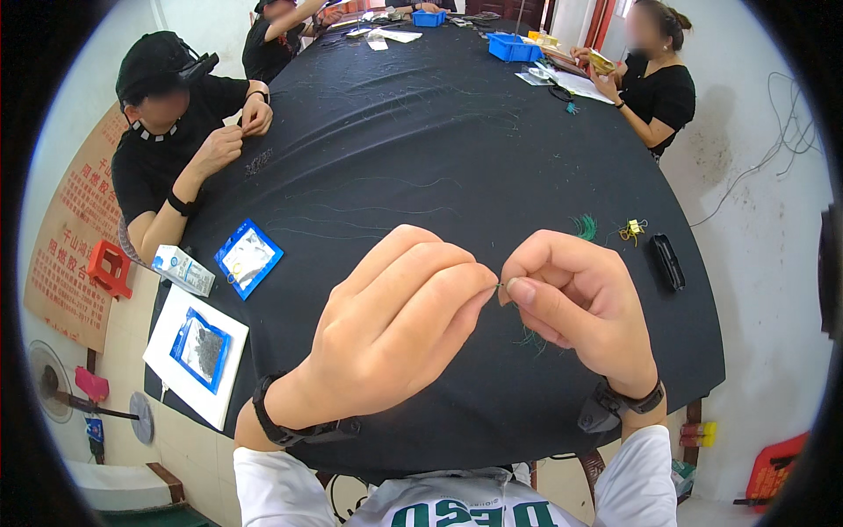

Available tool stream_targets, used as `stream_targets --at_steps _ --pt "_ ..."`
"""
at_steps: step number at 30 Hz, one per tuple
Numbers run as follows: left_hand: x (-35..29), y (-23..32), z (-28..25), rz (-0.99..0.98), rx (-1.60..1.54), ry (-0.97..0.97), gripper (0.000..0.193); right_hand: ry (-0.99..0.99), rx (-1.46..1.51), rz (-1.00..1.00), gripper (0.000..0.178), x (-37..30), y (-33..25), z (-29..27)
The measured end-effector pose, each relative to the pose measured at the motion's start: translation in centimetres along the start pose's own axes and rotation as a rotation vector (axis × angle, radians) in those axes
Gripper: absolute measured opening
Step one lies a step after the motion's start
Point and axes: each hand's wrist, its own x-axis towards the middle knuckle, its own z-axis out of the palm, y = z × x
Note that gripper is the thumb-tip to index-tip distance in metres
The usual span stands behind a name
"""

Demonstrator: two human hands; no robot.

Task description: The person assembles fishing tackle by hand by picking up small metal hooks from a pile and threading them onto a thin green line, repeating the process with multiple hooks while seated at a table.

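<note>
My left hand (399, 321) and my right hand (580, 303) meet fingertip to fingertip above the black cloth. Each is closed in a pinch, and a short bit of thin green thread (500, 285) shows in the small gap between them. Whether anything tiny sits on the thread cannot be made out. Loose green strands (531, 339) hang or lie just below my right fingers. Beyond that hand a tuft of green threads (584, 227) rests on the cloth, beside gold-coloured binder clips (632, 230).
A black case (667, 262) lies at the right. At the left are a blue-edged packet (249, 258), a small white box (183, 270) and a white board (167, 342) bearing another packet (202, 349). Co-workers sit around the table (386, 114); blue bins (514, 47) stand far off.
</note>
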Motion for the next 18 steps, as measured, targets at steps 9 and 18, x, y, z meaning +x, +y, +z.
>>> stream_targets --at_steps 9,18 --pt "-0.01 -0.11 -0.26 -0.065 -0.087 -0.015 0.017 -0.052 0.015 -0.033 0.011 0.28 0.52 -0.57" --pt "0.05 -0.17 -0.4 -0.063 -0.071 -0.008 0.016 0.0 0.081 -0.091 0.014 0.62 0.91 -0.33"
